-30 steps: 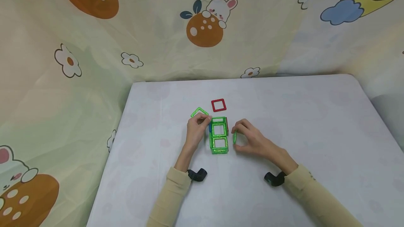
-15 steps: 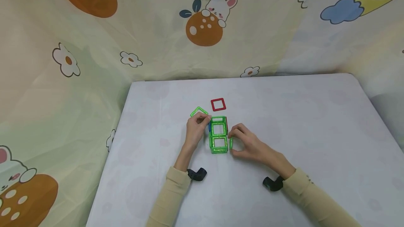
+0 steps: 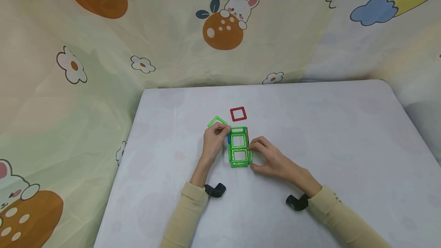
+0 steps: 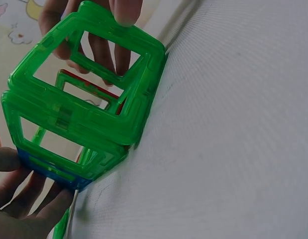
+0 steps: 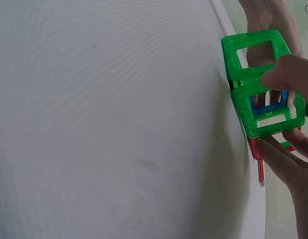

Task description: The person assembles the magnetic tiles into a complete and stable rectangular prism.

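Observation:
A box-like structure of green magnetic tiles [image 3: 238, 149] stands in the middle of the table, two squares long on top. A blue tile [image 4: 49, 172] forms part of its far left side, and a red one shows on the far right side. My left hand [image 3: 213, 142] holds the structure at that blue tile, fingertips near the far left corner. With thumb and fingers, my right hand [image 3: 273, 159] pinches a green square tile [image 3: 250, 158] against the right side of the near half. In the right wrist view, the right thumb [image 5: 289, 74] lies over the green frames.
A red square tile [image 3: 239, 119] lies flat behind the structure. Beside the left fingers lies a green pointed tile [image 3: 217, 118], partly hidden by the hand. Black wrist cameras [image 3: 215, 190] jut inward from both wrists. A patterned cloth hangs behind the white table [image 3: 310, 125].
My right hand has moved left with the green square tile, from a gap beside the structure to its near right side. The left hand has stayed in place.

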Tool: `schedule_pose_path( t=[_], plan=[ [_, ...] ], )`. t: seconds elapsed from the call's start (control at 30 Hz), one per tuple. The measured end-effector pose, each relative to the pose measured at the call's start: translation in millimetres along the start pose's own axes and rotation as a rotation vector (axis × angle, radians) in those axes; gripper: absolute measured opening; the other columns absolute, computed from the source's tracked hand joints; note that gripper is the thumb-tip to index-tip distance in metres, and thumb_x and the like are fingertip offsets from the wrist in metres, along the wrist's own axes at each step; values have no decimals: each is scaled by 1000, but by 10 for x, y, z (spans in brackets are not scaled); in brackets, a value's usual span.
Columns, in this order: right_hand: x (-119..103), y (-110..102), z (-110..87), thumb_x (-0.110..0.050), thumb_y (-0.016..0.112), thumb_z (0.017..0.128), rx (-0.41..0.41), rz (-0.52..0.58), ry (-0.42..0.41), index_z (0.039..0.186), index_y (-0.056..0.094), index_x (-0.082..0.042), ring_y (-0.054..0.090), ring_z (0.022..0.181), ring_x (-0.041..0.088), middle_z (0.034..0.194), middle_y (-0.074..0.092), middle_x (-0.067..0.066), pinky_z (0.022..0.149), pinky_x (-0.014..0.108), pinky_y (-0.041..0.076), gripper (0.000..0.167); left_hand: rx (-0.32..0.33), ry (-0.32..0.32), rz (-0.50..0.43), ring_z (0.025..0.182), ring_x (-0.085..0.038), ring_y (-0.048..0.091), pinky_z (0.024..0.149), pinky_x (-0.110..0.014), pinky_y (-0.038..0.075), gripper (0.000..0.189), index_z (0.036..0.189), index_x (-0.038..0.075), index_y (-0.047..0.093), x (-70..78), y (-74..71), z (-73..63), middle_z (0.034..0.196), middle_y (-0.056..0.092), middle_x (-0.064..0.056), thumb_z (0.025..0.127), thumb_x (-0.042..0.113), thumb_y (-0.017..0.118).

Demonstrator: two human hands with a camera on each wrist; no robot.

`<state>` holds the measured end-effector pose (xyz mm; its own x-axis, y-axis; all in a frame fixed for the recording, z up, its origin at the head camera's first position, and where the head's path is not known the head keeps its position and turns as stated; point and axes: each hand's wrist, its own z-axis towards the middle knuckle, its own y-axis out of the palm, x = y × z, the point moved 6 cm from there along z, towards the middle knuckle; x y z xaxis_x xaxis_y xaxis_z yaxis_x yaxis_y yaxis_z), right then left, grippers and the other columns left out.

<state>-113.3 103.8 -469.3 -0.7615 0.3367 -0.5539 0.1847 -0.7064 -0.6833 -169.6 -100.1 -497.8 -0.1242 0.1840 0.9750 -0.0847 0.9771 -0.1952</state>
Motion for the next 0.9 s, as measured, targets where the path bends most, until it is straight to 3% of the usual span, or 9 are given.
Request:
schedule_pose_path(
  t=[0.2,0.57,0.77,0.9],
  plan=[
    [-16,-2,-21,-4,84,72,-8,-7,19,121,62,-3,61,109,21,121,58,11,101,6,38,53,-1,0,-6,93,-18,63,80,-28,48,19,101,8,75,2,-1,-2,107,71,-7,97,26,72],
    [-22,-1,-19,-3,84,72,3,-21,-1,120,63,-2,61,110,23,121,59,12,100,11,42,52,2,-4,11,95,-17,65,81,-27,49,19,101,9,75,-7,-11,3,107,72,-5,97,27,71],
    [-25,-7,-17,-4,84,72,6,-21,-6,122,64,-2,60,111,24,121,58,13,101,7,38,54,1,-1,12,94,-18,63,80,-29,48,18,101,9,75,-8,-3,4,106,71,-5,97,27,70],
    [-11,-2,-18,-4,85,73,5,-30,0,123,64,-3,60,109,23,121,58,12,96,14,46,55,1,-7,11,94,-17,63,79,-27,48,18,102,9,75,-12,0,4,107,71,-5,97,26,70]
  ],
)
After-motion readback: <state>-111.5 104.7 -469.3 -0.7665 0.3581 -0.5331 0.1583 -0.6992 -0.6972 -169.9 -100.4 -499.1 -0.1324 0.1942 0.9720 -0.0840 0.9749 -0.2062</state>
